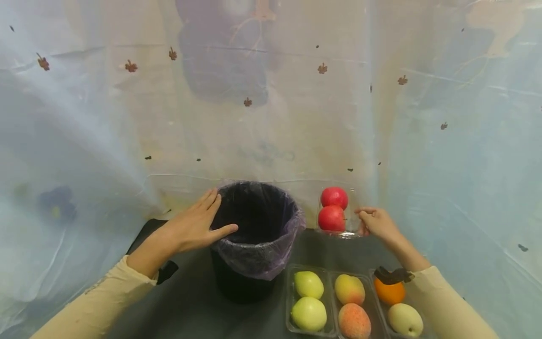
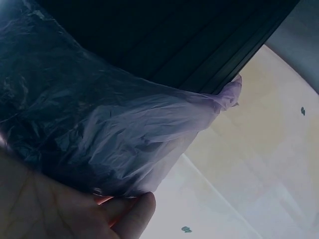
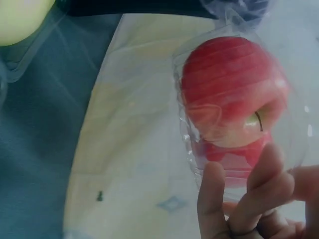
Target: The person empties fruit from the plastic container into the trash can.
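My left hand (image 1: 190, 228) rests against the near-left rim of a black trash bin (image 1: 228, 273), fingers straight and thumb reaching over the opening. A thin purple plastic bag (image 1: 275, 254) lines the bin and folds down over its rim; in the left wrist view the bag (image 2: 124, 134) spreads beside my fingers. To the right of the bin, my right hand (image 1: 377, 223) pinches the edge of a clear plastic tray (image 1: 351, 207), held up off the table. Two red apples (image 1: 332, 218) sit inside it, one behind the other; the right wrist view shows an apple (image 3: 234, 89) through the plastic.
Nearer me on the dark table (image 1: 186, 301) stand clear trays with two green fruits (image 1: 309, 314), two peaches (image 1: 354, 321), and an orange (image 1: 390, 292) with a pale round fruit (image 1: 405, 320). A printed plastic sheet (image 1: 288, 132) hangs behind and at both sides.
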### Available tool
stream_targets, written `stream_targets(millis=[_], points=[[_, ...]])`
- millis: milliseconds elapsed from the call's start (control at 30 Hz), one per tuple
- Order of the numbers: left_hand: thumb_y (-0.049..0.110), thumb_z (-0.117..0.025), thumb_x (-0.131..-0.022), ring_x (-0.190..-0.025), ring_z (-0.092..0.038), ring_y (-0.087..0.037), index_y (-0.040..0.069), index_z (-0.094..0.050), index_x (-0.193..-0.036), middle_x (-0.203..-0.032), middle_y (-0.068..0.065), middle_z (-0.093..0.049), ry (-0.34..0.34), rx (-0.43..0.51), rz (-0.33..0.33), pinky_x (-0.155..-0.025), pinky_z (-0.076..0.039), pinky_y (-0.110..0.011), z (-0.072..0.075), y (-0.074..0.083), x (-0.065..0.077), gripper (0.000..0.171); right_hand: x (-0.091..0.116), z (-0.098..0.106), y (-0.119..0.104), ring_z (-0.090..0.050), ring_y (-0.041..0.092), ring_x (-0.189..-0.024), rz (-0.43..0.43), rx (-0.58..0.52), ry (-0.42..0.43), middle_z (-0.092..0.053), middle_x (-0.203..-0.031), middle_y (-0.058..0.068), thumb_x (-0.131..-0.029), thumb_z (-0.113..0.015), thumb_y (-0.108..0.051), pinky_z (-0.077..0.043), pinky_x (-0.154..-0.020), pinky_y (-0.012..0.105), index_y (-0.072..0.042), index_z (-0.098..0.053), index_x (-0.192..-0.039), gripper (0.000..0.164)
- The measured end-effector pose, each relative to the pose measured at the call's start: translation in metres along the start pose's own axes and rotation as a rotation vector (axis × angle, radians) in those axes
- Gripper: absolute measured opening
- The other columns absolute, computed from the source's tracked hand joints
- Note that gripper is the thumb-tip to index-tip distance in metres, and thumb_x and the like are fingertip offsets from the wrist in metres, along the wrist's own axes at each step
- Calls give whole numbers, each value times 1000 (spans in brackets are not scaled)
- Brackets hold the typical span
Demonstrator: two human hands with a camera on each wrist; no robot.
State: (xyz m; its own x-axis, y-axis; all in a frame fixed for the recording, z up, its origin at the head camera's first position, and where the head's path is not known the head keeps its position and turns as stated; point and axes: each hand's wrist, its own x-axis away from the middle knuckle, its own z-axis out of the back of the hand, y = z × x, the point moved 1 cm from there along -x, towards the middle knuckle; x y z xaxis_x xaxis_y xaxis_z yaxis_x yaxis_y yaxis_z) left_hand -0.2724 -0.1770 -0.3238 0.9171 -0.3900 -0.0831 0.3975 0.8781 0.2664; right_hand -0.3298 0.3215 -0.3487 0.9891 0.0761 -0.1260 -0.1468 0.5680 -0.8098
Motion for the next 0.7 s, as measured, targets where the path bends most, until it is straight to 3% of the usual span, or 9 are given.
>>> stream_targets(millis=[300, 533, 700], points=[[83, -41, -100, -165, -4, -42, -3, -13, -170, -179, -21, -1, 4, -13, -4, -127, -20, -70, -2, 0, -1, 115, 0, 4, -32, -54, 12, -53, 38, 6, 54, -62, -61, 1, -108, -46, -9, -47, -54, 25, 15, -61, -138, 42], [82, -43, -100, -165, -4, -43, -3, -13, -170, -179, -21, -2, 5, -6, 3, -128, -17, -69, -1, 2, 0, 114, -5, 4, -54, -53, 10, -53, 87, 31, 99, -62, -59, -1, -106, -48, -10, -37, -47, 23, 10, -65, -138, 41], [82, -43, -100, -165, -4, -43, -3, -14, -170, -179, -22, -2, 5, -9, -1, -128, -17, -69, 1, 2, 1, 113, -8, 3, -71, -54, 9, -52, 128, 34, 104, -61, -59, -1, -107, -49, -9, -40, -48, 24, 12, -65, -137, 40]])
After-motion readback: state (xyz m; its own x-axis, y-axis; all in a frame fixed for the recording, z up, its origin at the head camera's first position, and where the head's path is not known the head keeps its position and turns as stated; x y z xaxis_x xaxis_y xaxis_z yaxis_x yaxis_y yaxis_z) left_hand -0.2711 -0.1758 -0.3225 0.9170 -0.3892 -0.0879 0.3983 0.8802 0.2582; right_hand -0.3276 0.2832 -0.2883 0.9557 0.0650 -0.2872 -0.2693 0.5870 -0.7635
